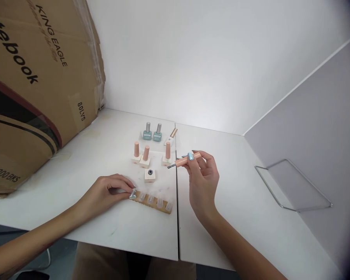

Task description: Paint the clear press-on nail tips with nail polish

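The peach-handled brush (181,161) is clamped in the fingers of the right hand (203,181), right of one open bottle (150,177). The near strip (155,204), apparently pinched at its left end by the left hand (106,190), is best kept flat, the brush lightly loaded. Counted: five nail tips (160,203), three peach-capped bottles (146,153); farther, two teal bottles (147,135), one white bottle (169,140).

Right of centre, a peach brush handle (184,160) with dark grey bristles (170,167). Below left of centre, a cream bottle (149,178) with a dark neck (150,172); higher, teal bottles (147,135) with silver caps (148,127). Upper left, a brown box (43,87) with black lettering (51,35).
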The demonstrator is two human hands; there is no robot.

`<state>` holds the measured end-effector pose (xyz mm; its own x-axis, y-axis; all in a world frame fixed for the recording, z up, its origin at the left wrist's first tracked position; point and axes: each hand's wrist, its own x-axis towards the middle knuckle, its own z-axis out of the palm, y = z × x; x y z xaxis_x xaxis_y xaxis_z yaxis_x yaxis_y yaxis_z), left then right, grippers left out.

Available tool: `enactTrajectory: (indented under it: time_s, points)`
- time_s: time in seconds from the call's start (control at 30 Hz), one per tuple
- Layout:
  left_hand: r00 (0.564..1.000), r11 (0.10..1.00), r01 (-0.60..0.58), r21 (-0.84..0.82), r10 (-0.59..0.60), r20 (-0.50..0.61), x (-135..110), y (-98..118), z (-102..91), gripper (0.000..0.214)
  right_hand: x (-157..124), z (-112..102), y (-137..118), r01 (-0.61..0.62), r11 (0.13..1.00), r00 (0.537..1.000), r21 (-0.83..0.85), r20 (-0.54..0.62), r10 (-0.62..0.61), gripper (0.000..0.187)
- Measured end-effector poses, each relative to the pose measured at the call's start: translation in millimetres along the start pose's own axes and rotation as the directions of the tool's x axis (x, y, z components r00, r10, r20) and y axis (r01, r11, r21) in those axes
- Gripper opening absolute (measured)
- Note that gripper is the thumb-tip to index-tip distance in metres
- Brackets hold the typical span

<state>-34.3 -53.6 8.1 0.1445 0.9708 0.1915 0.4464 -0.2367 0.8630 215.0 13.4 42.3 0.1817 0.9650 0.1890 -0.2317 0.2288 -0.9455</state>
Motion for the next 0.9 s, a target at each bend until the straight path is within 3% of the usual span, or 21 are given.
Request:
enactTrajectory:
  time_s: [0.9]
  points:
    - [0.998, 0.999, -0.038, 0.018, 0.037, 0.052, -3.5, -16.6, -7.6, 0.01, 2.6, 6.9, 10.8, -0.04, 0.998, 0.998, -0.057, 0.044, 0.042, 0.025]
